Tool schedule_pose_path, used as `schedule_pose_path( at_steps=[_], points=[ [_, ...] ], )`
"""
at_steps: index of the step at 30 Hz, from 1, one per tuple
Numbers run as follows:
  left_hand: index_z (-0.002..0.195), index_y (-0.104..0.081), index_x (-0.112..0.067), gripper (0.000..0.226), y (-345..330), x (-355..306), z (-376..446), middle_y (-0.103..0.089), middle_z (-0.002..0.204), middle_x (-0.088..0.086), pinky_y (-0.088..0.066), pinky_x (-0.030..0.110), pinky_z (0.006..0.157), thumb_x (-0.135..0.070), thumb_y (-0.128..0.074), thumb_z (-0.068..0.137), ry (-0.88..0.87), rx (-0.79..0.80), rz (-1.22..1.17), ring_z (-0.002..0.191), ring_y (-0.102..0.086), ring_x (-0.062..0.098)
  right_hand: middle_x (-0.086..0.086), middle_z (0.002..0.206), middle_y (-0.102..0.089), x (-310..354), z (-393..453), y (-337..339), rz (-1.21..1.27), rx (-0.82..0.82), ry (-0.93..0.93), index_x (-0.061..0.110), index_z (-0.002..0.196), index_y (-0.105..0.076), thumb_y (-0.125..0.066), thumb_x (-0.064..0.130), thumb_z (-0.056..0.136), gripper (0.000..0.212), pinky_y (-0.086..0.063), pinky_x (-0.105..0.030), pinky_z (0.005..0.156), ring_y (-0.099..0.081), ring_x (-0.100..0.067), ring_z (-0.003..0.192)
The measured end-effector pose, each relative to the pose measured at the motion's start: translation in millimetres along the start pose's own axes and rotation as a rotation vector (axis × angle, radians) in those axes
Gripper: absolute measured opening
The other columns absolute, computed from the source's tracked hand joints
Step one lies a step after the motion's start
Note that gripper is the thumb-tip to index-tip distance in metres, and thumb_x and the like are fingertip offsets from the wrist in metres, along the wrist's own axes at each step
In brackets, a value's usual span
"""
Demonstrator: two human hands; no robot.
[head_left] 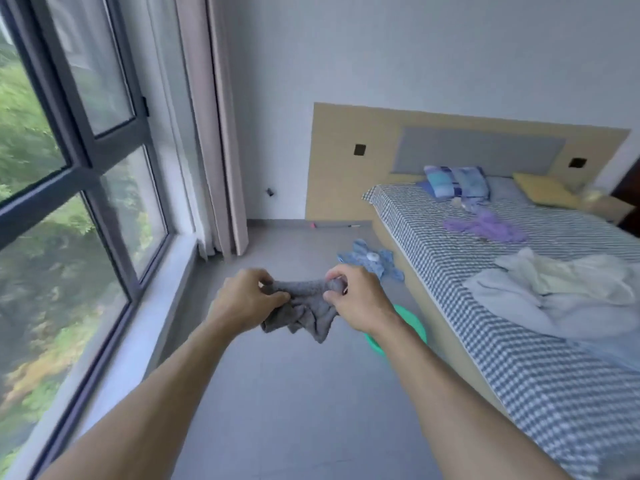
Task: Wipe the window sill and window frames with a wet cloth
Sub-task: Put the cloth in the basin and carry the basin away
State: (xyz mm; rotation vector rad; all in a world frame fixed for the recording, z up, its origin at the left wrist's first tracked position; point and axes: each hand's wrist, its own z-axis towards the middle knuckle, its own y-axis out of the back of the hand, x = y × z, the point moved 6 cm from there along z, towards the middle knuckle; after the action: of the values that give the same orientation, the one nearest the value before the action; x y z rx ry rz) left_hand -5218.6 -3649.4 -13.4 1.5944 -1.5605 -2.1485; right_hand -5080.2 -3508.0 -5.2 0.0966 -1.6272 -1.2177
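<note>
Left hand [244, 301] and right hand [356, 299] each pinch grey cloth [304, 311] over grey floor [277, 393]; window sill [138, 327] left, bed [519, 306] right.

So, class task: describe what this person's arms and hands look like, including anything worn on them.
Both forearms are bare as far as the frame shows, with no sleeves in view. The left hand and right hand wear no gloves, and no watch, bracelet or ring can be seen on either wrist or on the fingers that show.
</note>
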Motion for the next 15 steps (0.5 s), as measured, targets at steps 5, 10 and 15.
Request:
schedule_pose_path(
  at_steps=[5, 10, 15],
  points=[
    [0.085, -0.063, -0.024, 0.011, -127.5, -27.9, 145.4, -0.069, 0.088, 0.003, -0.045, 0.029, 0.068, -0.031, -0.07, 0.081, -0.077, 0.193, 0.042, 0.084, -0.062, 0.024, 0.004, 0.097, -0.062, -140.0, 107.1, 2.5, 0.144, -0.017, -0.231, 0.027, 0.104, -0.066, -0.064, 0.009, 0.077, 0.033, -0.048, -0.027, 0.078, -0.06, -0.015, 0.089],
    [0.09, -0.06, -0.025, 0.017, -262.0, -66.7, 260.9, -0.066, 0.089, 0.005, -0.049, 0.031, 0.067, -0.021, -0.059, 0.074, -0.087, 0.396, 0.071, 0.086, -0.061, 0.028, 0.002, 0.099, -0.065, -276.5, 184.9, 17.8, 0.22, -0.15, -0.45, 0.026, 0.105, -0.066, -0.059, 0.007, 0.078, 0.034, -0.051, -0.028, 0.079, -0.063, -0.018, 0.093],
    [0.105, -0.057, -0.024, 0.031, -423.8, -91.9, 361.4, -0.066, 0.095, 0.008, -0.055, 0.038, 0.073, -0.011, -0.055, 0.078, -0.124, 0.56, 0.114, 0.088, -0.061, 0.029, 0.002, 0.101, -0.06, -449.7, 237.5, 19.4, 0.368, -0.308, -0.71, 0.019, 0.121, -0.059, -0.058, 0.003, 0.085, 0.04, -0.048, -0.028, 0.079, -0.061, -0.019, 0.093]
  ],
)
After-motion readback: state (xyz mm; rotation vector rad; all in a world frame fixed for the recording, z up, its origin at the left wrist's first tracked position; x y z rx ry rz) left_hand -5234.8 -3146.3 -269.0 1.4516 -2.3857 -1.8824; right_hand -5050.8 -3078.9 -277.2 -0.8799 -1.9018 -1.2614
